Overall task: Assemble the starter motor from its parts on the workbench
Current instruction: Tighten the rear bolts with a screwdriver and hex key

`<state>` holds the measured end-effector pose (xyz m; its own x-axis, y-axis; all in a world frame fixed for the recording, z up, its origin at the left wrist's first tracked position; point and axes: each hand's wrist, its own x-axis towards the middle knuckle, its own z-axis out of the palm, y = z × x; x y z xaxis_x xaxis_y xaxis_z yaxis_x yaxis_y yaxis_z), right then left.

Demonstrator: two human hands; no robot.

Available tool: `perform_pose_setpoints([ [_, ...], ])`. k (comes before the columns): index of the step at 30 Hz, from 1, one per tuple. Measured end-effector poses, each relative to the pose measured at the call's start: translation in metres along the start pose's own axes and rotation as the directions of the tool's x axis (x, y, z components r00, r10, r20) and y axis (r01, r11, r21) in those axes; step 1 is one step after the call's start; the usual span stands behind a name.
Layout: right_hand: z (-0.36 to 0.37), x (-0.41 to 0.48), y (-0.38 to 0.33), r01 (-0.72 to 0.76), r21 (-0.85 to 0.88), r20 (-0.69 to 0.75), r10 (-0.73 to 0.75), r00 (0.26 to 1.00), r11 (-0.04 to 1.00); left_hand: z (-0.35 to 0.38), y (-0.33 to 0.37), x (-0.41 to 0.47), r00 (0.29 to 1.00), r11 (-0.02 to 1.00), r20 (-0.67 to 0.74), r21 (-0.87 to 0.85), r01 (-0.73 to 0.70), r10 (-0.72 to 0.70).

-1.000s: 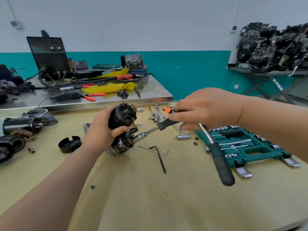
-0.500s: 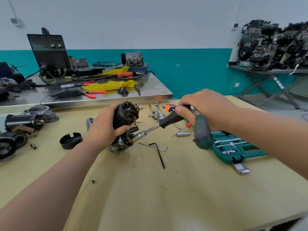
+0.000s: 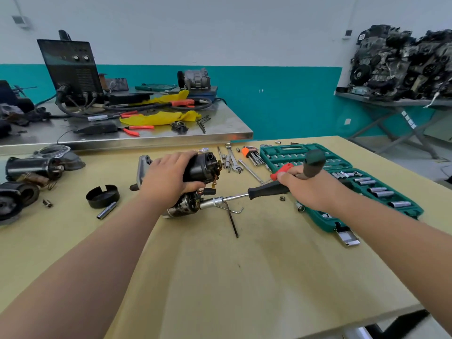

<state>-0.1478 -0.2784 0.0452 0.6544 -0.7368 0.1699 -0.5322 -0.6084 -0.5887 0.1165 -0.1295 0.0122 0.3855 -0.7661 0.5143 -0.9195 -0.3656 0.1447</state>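
My left hand (image 3: pixel 168 179) grips the black starter motor body (image 3: pixel 200 167), tilted on the workbench with its brush end facing right. My right hand (image 3: pixel 310 187) holds a black-and-red socket driver (image 3: pixel 266 189) whose chrome socket (image 3: pixel 210 203) meets the lower end of the motor. The same hand also holds a green-handled ratchet (image 3: pixel 314 162), its handle pointing up and back. A black end cap (image 3: pixel 102 195) lies to the left of the motor.
An open green socket set (image 3: pixel 362 182) lies at the right. Hex keys (image 3: pixel 232 221), wrenches (image 3: pixel 232 159), a loose socket (image 3: pixel 106 211) and small nuts are scattered around. Other starter parts (image 3: pixel 31 167) sit at the left edge. A steel bench (image 3: pixel 171 138) with a welder stands behind.
The ratchet handle swung from hanging down toward me to pointing up and away. The driver's socket stays on the motor, which my left hand keeps gripping. The view shifted.
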Motion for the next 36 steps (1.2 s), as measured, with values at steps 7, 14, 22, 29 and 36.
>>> perform_pose_setpoints([
  [7, 0.007, 0.005, 0.037, 0.289, -0.2, 0.097, -0.275, 0.957, 0.936, 0.006, 0.001, 0.009, 0.998, 0.995, 0.052, 0.089, -0.038, 0.033],
  [14, 0.005, 0.014, 0.061, 0.563, -0.63, 0.258, -0.54, 0.801, 0.534, 0.008, 0.002, 0.017, 0.986, 0.984, 0.151, 0.156, -0.09, 0.066],
  [22, 0.018, 0.017, 0.067, 0.634, -0.652, 0.414, -0.505, 0.757, 0.416, 0.01, 0.001, 0.015, 0.975, 0.993, 0.205, -0.1, -0.061, 0.081],
  [29, 0.032, 0.017, 0.072, 0.599, -0.622, 0.456, -0.389, 0.801, 0.505, 0.014, -0.003, 0.004, 0.997, 0.987, 0.059, -0.157, -0.034, 0.043],
  [36, 0.03, 0.009, 0.066, 0.498, -0.478, 0.456, -0.28, 0.845, 0.723, 0.017, -0.002, 0.002, 0.996, 0.974, 0.005, -0.212, 0.084, -0.085],
])
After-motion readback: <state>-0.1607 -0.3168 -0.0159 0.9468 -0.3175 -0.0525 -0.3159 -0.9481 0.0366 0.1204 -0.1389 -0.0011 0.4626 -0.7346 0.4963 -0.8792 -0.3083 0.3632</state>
